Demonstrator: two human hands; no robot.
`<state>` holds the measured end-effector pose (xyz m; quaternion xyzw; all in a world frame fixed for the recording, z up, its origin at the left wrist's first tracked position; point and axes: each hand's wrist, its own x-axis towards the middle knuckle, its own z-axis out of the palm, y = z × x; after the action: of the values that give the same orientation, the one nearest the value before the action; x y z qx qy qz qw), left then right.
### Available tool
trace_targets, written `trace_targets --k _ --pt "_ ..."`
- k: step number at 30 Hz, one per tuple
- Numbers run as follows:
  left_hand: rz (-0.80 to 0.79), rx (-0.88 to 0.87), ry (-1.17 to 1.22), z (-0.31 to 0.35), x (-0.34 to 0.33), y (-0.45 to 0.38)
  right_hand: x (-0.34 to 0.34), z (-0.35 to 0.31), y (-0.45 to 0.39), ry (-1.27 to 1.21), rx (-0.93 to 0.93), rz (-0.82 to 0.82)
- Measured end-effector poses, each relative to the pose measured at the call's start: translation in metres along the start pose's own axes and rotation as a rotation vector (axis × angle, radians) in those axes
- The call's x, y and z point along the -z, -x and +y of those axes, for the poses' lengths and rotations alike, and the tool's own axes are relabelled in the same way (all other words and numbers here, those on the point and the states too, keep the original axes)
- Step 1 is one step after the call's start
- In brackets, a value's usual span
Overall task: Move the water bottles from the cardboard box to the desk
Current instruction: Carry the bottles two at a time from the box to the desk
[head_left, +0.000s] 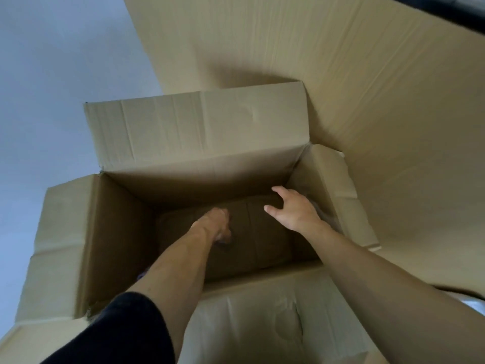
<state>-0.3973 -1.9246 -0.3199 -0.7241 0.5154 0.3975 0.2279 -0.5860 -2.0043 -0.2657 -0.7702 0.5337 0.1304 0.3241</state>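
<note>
**Deep in the box, with little to see of the bottles**

Frankly, my biggest risk is the cardboard box itself. It fills the view, its flaps splayed at 12, 9, 3 and 6 o'clock, and its floor lies in deep shadow. I judge that if I pull up hard against a wall or snag a flap, the whole carton could tilt or slide. A big cardboard sheet leans behind it from 12 to 3 o'clock; a jolt to the box could bring it slipping down over the opening.

My left arm, in a dark sleeve, reaches in from 7 o'clock. Its forearm hides the near left corner, where only a small pale glimpse shows at the wall, too small to name.

My right hand hovers at 2 o'clock inside the box, fingers spread and lightly bent, holding nothing. Something pale and crinkled sits just behind it against the right wall; I cannot say whether it is a bottle or wrapping.

My left hand is low at the centre, blurred, fingers curled downward. Whether it pinches anything I cannot tell. No water bottle is plainly visible, so a blind grab could miss, or catch one poorly and drop it. The bench is out of view.
</note>
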Motion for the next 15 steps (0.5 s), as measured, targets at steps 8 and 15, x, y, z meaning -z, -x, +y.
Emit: trace_targets --k 8,15 --pt "0.184 -0.041 0.130 0.020 -0.008 -0.019 0.000 0.014 0.003 -0.001 -0.026 -0.002" --pt "0.219 -0.078 0.218 -0.029 -0.012 0.001 -0.010 0.010 -0.005 -0.016 -0.026 -0.030"
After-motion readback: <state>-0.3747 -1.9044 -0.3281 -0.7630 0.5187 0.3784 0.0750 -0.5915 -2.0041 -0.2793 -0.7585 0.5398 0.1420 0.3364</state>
